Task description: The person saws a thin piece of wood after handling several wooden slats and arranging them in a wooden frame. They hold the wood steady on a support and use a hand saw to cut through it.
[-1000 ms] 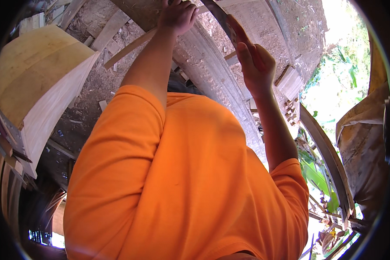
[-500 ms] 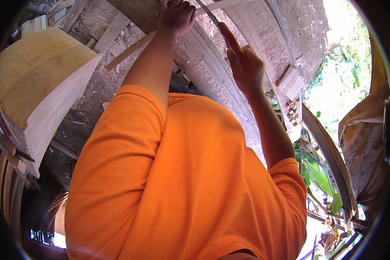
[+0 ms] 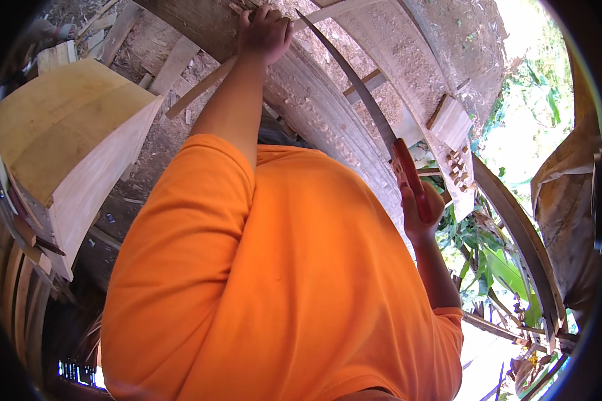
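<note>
A handsaw with a red handle is gripped in my right hand, off to the right of my body. Its long blade slants up and left, and the tip end lies at a narrow wooden strip, just right of my left hand. That hand's fingers are closed over the strip, holding it down on a thick weathered beam. Whether the saw teeth sit inside a cut cannot be made out.
A large pale curved wooden panel stands at the left. Small wood blocks and a short board lie on a plank at the right. Shavings and offcuts cover the ground. A brown sheet hangs far right, near green plants.
My right hand has drawn the saw back, down and to the right, so much more of the blade shows. My left hand stays on the strip, almost unmoved.
</note>
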Tool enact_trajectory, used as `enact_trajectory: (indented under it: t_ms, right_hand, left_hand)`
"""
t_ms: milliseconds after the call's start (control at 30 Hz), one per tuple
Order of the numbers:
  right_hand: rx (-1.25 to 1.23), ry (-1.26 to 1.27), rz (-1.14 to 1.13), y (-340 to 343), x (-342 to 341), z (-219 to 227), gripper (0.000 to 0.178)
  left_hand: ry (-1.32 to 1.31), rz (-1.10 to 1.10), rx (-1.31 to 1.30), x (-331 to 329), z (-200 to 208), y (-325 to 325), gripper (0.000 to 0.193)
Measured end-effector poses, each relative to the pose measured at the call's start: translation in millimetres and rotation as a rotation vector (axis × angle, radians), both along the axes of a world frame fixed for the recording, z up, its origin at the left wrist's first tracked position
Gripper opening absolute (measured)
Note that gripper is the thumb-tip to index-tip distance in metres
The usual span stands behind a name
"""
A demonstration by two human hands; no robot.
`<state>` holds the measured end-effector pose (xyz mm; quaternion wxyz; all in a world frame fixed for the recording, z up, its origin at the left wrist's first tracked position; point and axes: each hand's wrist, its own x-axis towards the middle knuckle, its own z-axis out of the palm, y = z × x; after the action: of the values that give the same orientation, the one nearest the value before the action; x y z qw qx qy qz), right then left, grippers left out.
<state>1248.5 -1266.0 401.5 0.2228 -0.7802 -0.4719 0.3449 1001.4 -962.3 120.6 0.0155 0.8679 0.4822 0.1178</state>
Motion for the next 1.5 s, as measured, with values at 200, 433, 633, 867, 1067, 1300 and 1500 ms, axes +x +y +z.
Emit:
enact_trajectory:
  t_ms: [200,433,633,867,1067,1300,1500]
  right_hand:
    - [0.07,0.052,-0.014,31.5,-15.3,-11.3,0.033]
    - [0.058,0.075,-0.057,65.6,-34.1,-52.9,0.04]
    - [0.072,0.05,-0.046,67.5,-34.6,-49.9,0.04]
    - [0.029,-0.013,0.026,64.7,-27.1,-28.3,0.043]
    - [0.007,-0.007,0.078,85.9,-34.0,-9.0,0.045]
    - [0.044,-0.019,0.039,103.8,-36.5,6.1,0.042]
    - [0.109,0.136,-0.028,134.2,-37.6,-29.3,0.041]
  left_hand:
    - [-0.043,-0.006,0.013,-0.1,-7.7,2.6,0.029]
    - [-0.064,-0.015,0.035,0.1,-7.8,3.2,0.029]
    - [-0.063,-0.009,0.06,-2.6,-11.6,2.6,0.03]
    - [-0.097,-0.028,0.053,-2.5,-7.7,1.9,0.029]
    - [-0.089,-0.057,-0.048,1.3,7.7,6.7,0.026]
    - [-0.157,0.035,0.039,-0.7,16.8,1.3,0.024]
    - [-0.148,0.018,0.055,-2.6,13.0,0.3,0.024]
